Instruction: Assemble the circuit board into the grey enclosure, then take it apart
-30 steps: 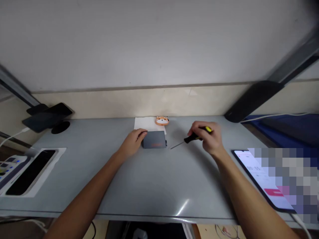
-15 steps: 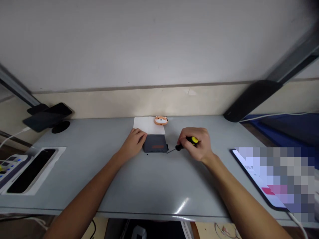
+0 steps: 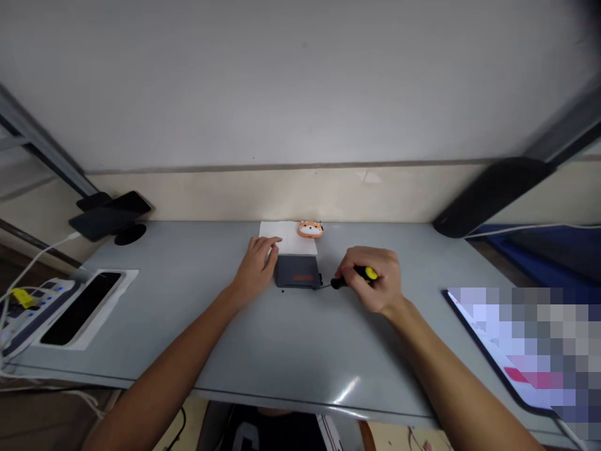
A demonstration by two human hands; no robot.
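Note:
A small dark grey box (image 3: pixel 297 268) with an orange mark and a row of vent slots lies at the middle of the grey table. At its left side rests my left hand (image 3: pixel 256 266), fingers spread, the thumb by the box's edge. My right hand (image 3: pixel 373 275) is wrapped round a black and yellow screwdriver (image 3: pixel 339 283), its thin shaft pointing left with the tip by the box's lower right corner. A tiny dark piece (image 3: pixel 282 290), perhaps a screw, lies in front of the box's left corner.
Behind the box are a white sheet (image 3: pixel 286 235) and an orange animal-faced case (image 3: pixel 310 229). To the left are a phone (image 3: pixel 81 308) on white paper, a power strip (image 3: pixel 40 313) and a phone on a stand (image 3: pixel 113 216). A tablet (image 3: pixel 507 357) lies right; a black cylinder (image 3: pixel 493 194) leans behind.
My left hand's fingers have lifted and spread a little at the box's left side. The screwdriver tip stays by the box's right corner. The whole view has shifted slightly.

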